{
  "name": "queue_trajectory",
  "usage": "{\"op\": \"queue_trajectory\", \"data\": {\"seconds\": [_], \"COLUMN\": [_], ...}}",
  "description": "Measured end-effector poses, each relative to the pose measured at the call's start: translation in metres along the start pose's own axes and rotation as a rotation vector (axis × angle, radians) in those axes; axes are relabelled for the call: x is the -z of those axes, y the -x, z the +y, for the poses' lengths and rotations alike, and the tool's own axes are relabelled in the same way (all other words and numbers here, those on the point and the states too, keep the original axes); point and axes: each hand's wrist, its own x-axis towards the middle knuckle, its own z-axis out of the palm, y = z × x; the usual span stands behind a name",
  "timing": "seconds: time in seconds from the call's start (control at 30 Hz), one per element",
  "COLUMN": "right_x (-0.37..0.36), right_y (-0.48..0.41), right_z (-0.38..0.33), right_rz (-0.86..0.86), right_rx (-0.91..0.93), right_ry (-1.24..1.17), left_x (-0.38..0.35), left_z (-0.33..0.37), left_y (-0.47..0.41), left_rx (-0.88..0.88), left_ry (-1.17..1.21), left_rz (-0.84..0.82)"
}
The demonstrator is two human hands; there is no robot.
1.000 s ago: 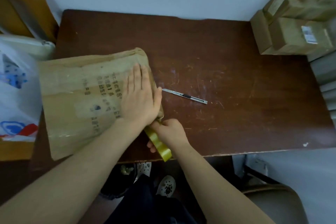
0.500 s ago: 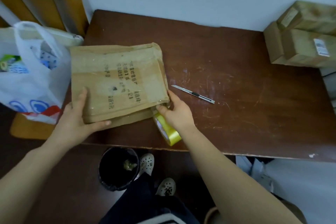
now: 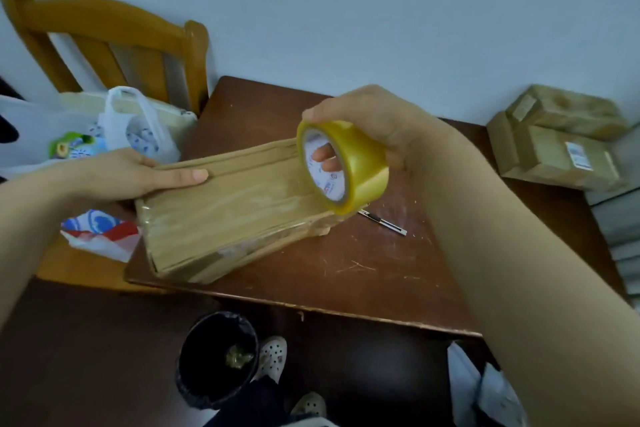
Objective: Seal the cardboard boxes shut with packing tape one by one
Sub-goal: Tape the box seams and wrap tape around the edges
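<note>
A flat brown cardboard box (image 3: 221, 215) stands tipped up on its edge at the near left corner of the dark wooden table (image 3: 381, 263). My left hand (image 3: 138, 173) holds its upper left end, thumb stretched along the top edge. My right hand (image 3: 377, 125) grips a yellowish roll of packing tape (image 3: 346, 166) above the box's right end, fingers through the core. A clear strip of tape runs from the roll down onto the box's narrow upper face.
A slim utility knife (image 3: 384, 224) lies on the table just right of the box. Stacked taped boxes (image 3: 554, 142) sit at the far right corner. A wooden chair (image 3: 114, 48) with plastic bags (image 3: 114, 135) stands left. A black bin (image 3: 216, 357) is below the table edge.
The box went from lying flat to standing on its edge. My right hand lifted the tape roll from the near edge up over the box's right end, drawing tape along it.
</note>
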Motion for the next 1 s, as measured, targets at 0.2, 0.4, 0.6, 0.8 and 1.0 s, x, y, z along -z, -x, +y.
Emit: {"op": "queue_trajectory", "data": {"seconds": [0.2,0.4,0.6,0.8,1.0], "right_x": [-0.006,0.002,-0.008,0.003,-0.019], "right_y": [-0.042,-0.07,-0.064,-0.022,0.011], "right_z": [-0.014,-0.005,0.023,0.01,0.092], "right_rz": [0.211,0.395,0.363,0.203,0.203], "right_rx": [0.03,0.057,-0.011,0.059,-0.043], "right_ry": [0.044,0.04,-0.218,-0.432,-0.371], "left_x": [-0.016,-0.059,-0.061,-0.052,-0.047], "left_z": [0.096,0.143,0.157,0.163,0.168], "left_y": [0.018,-0.017,-0.045,-0.055,-0.062], "left_rx": [-0.438,-0.522,-0.438,-0.356,-0.36], "left_ry": [-0.476,-0.594,-0.588,-0.601,-0.634], "left_rz": [0.032,0.089,0.029,0.055,0.04]}}
